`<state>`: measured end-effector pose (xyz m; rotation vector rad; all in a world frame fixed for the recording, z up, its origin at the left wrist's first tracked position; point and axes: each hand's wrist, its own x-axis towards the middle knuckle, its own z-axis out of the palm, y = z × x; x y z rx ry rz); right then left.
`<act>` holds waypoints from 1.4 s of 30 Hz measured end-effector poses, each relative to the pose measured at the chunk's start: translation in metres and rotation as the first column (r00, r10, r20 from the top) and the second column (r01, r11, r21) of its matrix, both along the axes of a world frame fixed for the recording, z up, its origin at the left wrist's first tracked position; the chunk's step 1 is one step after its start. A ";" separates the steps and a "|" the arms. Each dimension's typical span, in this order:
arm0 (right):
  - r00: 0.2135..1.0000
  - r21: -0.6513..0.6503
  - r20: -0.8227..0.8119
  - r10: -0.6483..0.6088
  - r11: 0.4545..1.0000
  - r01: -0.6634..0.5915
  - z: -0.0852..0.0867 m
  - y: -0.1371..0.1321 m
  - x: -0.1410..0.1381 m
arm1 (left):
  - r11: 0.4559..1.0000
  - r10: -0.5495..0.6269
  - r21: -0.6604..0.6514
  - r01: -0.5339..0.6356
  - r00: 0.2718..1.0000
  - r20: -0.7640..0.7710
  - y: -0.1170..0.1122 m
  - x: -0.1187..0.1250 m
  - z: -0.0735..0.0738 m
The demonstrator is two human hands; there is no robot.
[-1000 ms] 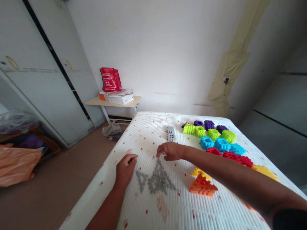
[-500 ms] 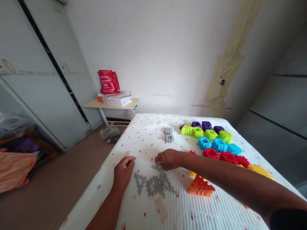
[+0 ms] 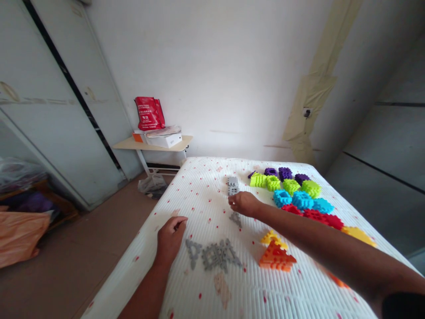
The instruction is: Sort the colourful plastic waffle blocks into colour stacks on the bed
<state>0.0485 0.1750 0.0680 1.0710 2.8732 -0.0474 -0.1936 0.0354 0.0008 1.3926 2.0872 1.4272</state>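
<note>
Rt hand (image 3: 242, 204): fingers curled and drawn together, tips at near end of grey block stack (image 3: 233, 186), touching or just beside it. Cannot tell if pinching anything. Small grey piece (image 3: 236, 219) lies flat on mattress (image 3: 199, 199) just below rt hand, not held.

Lft hand (image 3: 171, 239): loosely curled, heel on mattress, nothing visible in grip. Nearest items: grey triangular frame (image 3: 193, 253) and grey flat assembly (image 3: 219, 257), side by side, near but not touching hand.

Right of work area: colored block rows, approx. purple (image 3: 284, 173), lime (image 3: 291, 186), cyan (image 3: 292, 199), red (image 3: 318, 215). Yellow block (image 3: 358, 230) at row end. Orange triangle stack (image 3: 276, 258) w/ yellow piece (image 3: 274, 239) just behind it.

Beyond bed: side table (image 3: 156, 144) bears red bag (image 3: 149, 113) and white box (image 3: 164, 140).
</note>
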 end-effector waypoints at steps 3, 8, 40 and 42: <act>0.985 -0.063 -0.025 0.172 0.983 -0.173 0.002 0.009 0.011 | 1.000 0.000 -0.007 0.000 1.000 -0.008 0.000 0.001 0.002; 0.915 -0.123 -0.014 0.403 0.907 -0.402 -0.010 0.007 0.024 | 1.000 0.007 0.001 -0.007 1.000 -0.020 -0.001 0.003 0.006; 0.997 0.015 -0.069 0.037 0.999 -0.036 0.016 0.001 0.007 | 0.997 -0.078 -0.007 0.078 0.996 0.044 -0.005 0.006 0.005; 0.991 0.032 -0.111 0.076 0.997 -0.073 0.037 -0.019 0.012 | 0.987 -0.158 -0.007 0.159 0.985 0.076 -0.009 0.009 0.007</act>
